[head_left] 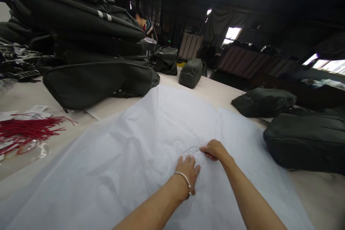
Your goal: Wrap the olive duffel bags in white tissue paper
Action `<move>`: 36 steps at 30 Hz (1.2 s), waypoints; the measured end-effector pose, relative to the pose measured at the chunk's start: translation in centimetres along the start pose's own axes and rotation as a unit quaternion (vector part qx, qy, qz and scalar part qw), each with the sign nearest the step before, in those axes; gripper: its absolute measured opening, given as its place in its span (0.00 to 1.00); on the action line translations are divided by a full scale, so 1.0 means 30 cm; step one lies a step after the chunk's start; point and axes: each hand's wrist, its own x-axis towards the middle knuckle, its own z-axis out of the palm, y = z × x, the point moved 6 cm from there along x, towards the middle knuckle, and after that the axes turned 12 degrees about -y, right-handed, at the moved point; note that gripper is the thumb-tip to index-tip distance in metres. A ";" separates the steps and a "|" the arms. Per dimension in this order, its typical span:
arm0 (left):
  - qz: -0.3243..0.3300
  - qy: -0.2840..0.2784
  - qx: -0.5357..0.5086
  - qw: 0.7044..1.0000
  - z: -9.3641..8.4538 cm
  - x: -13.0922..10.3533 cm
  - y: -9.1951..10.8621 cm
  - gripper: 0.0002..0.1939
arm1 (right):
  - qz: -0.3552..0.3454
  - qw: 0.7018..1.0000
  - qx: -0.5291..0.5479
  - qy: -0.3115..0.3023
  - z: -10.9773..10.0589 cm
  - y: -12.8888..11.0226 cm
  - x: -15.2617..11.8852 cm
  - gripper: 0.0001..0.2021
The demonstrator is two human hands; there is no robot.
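Note:
A large, thin white sheet (107,172), wrinkled in the middle, spreads over the table in front of me. My left hand (188,170), with a silver bangle at the wrist, lies on it with the fingers apart. Just to the right and slightly farther off, my right hand (214,150) is closed in a pinch on the white sheet. A thin curved line runs from that pinch toward the left fingertips; whether it is a fold or a cord I cannot tell. What lies under the sheet is hidden.
Dark green bags (99,79) are piled high at the left. A small dark bag (191,73) stands at the far edge, and a larger one (304,142) lies at the right. Red cords (27,129) lie with tags at the left. A person (149,28) is in the background.

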 end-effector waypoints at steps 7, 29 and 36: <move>0.003 0.023 0.001 1.000 0.019 0.021 -0.011 0.53 | 0.050 0.987 -0.098 0.120 -0.089 0.063 -0.071 0.34; 0.014 0.051 0.059 0.997 -0.048 -0.010 -0.019 0.44 | -0.062 0.950 -0.051 0.303 -0.066 0.315 -0.322 0.25; -0.001 0.096 0.066 0.993 -0.225 0.143 -0.024 0.43 | -0.075 0.911 -0.055 0.402 -0.066 0.720 -0.732 0.31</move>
